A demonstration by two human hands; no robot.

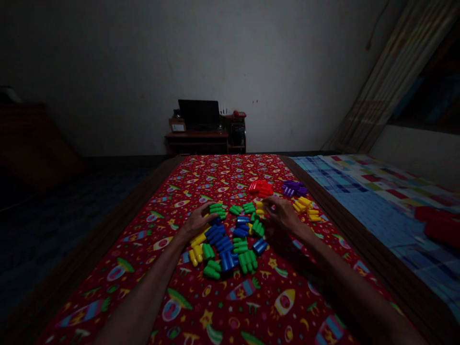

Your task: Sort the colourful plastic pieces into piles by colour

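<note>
A heap of plastic building pieces (pixel 230 242) in blue, green and yellow lies on a red patterned sheet (pixel 223 306). My left hand (pixel 199 220) rests at the heap's left edge, fingers curled on a green piece (pixel 216 209). My right hand (pixel 283 213) reaches in from the right, fingers pinched at a yellow piece (pixel 260 209). Sorted little groups lie beyond: red pieces (pixel 261 188), purple pieces (pixel 293 188) and yellow pieces (pixel 306 208).
The sheet covers a long surface with a wooden edge (pixel 362 239). To the right lies a blue checked blanket (pixel 388 206) with red objects (pixel 440 225). A low desk with a dark monitor (pixel 199 115) stands against the far wall. The room is dim.
</note>
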